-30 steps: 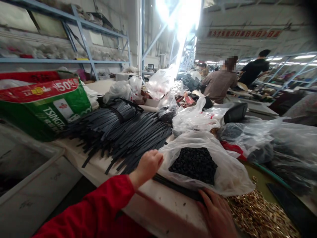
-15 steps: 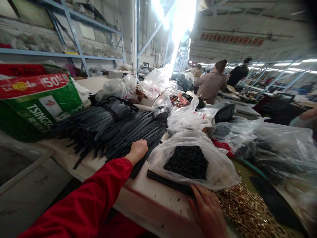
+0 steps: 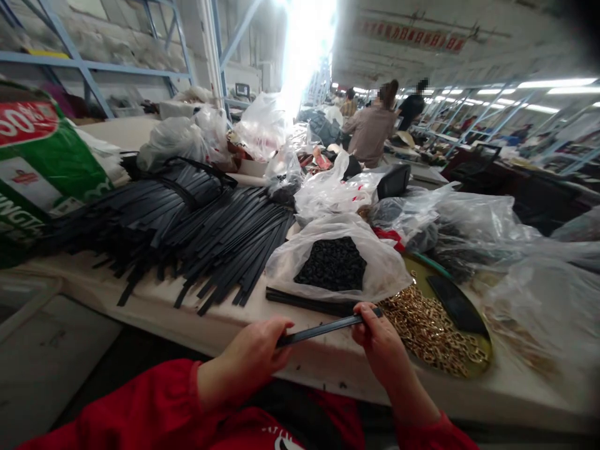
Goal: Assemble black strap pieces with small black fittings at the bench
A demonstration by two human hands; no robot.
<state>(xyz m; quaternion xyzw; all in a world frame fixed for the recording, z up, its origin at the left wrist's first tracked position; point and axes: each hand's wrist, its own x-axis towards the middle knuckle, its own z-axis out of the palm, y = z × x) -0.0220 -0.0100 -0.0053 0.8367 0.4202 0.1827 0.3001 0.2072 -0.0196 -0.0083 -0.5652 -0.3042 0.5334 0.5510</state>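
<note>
A narrow black strap (image 3: 323, 327) is stretched between my two hands, just above the table's front edge. My left hand (image 3: 262, 350) is closed around its left end. At the other end, my right hand (image 3: 372, 328) pinches it between thumb and fingers. Behind my hands, an open plastic bag (image 3: 389, 278) holds small black pieces (image 3: 330, 264). A few black strips (image 3: 304, 301) lie flat under the bag's front edge. To the left, a big pile of loose black straps (image 3: 225, 244) fans out. Gold metal buckles (image 3: 431, 331) fill a round tray (image 3: 485, 350) beside my right hand.
A green and red carton (image 3: 47, 165) stands at the far left. Filled plastic bags (image 3: 332, 194) crowd the back of the table (image 3: 154, 303). A dark flat piece (image 3: 457, 303) lies in the tray. People (image 3: 372, 134) are farther back, near blue shelving (image 3: 79, 59).
My left hand has come away from the strap pile with one strap. My right hand has risen from the table edge and taken its other end. The view has shifted right.
</note>
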